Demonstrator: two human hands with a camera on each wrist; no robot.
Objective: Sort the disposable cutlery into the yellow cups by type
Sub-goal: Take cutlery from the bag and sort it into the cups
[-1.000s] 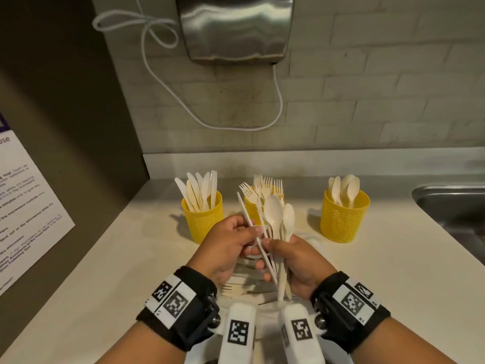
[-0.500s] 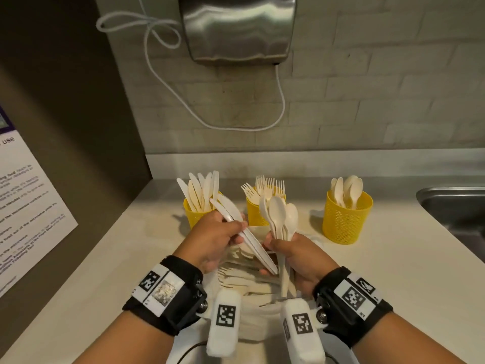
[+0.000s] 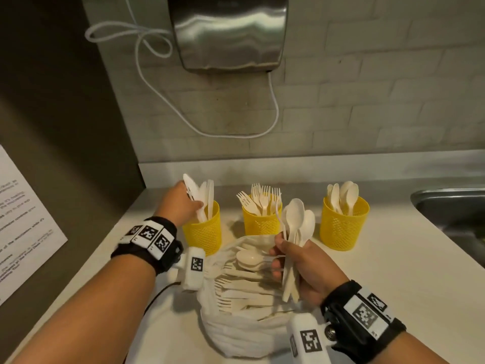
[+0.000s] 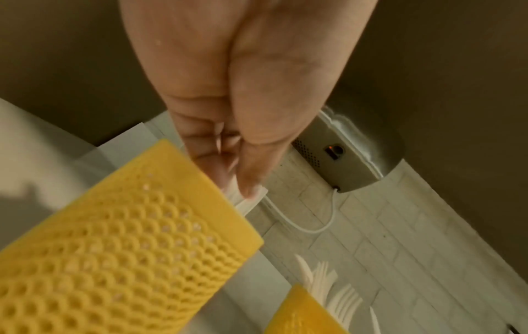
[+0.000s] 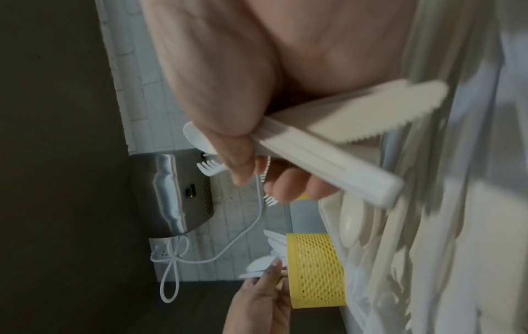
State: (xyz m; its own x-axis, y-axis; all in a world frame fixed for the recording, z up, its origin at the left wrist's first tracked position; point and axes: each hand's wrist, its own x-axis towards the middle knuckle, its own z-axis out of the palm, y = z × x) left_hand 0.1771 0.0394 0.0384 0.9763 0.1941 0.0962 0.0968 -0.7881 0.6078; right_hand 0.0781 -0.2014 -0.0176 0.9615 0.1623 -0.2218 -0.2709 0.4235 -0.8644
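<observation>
Three yellow mesh cups stand in a row on the counter: the left cup [image 3: 203,232] holds knives, the middle cup [image 3: 259,222] forks, the right cup [image 3: 343,227] spoons. My left hand [image 3: 183,206] is at the left cup's rim and pinches knives [image 3: 194,190] whose lower ends are in the cup; its fingers [image 4: 248,171] pinch the white handles. My right hand [image 3: 301,264] grips a bundle of spoons [image 3: 296,222] upright above the white bag [image 3: 244,324]; the right wrist view shows handles and a serrated knife [image 5: 371,119] in that grip.
The white bag lies open at the counter's front with several forks, spoons and knives [image 3: 244,287] inside. A steel sink [image 3: 451,214] is at the right. A steel wall dispenser [image 3: 228,32] with a white cable hangs above. A paper notice [image 3: 23,219] is on the left wall.
My left hand has carried the knives away from the right hand's bundle, up and left to the knife cup. The right hand has stayed over the bag with the spoons.
</observation>
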